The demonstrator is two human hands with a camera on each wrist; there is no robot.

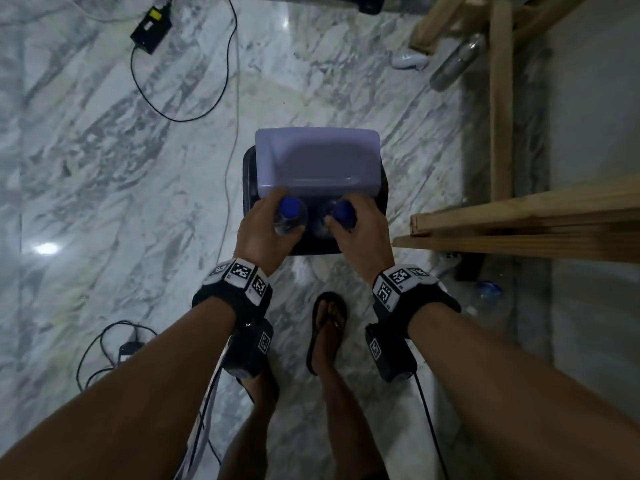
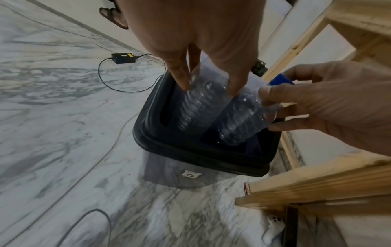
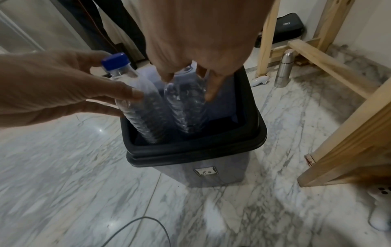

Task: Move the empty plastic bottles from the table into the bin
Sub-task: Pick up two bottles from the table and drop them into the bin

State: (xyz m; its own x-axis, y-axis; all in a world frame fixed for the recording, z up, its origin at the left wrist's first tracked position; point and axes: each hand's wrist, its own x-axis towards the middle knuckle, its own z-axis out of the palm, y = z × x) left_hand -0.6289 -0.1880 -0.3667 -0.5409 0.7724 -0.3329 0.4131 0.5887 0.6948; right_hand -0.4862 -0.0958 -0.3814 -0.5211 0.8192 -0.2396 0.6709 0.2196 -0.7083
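A grey bin with a black rim (image 1: 247,188) stands on the marble floor, and its lilac lid (image 1: 317,161) covers the far part of the opening. My left hand (image 1: 266,226) grips a clear blue-capped plastic bottle (image 1: 289,216) near its neck. My right hand (image 1: 360,223) grips a second blue-capped bottle (image 1: 341,211) the same way. Both bottles hang upright side by side, their lower halves inside the bin's rim (image 3: 190,150). The right wrist view shows the left bottle (image 3: 139,107) and the right bottle (image 3: 188,103). The bin's inside is dark, so its contents are hidden.
A wooden table frame (image 1: 519,220) stands close on the right of the bin. Beneath it lie a steel flask (image 3: 284,68), a white controller (image 3: 380,200) and another bottle (image 1: 488,292). A black adapter (image 1: 150,27) and cables lie left. My sandalled foot (image 1: 327,327) is just before the bin.
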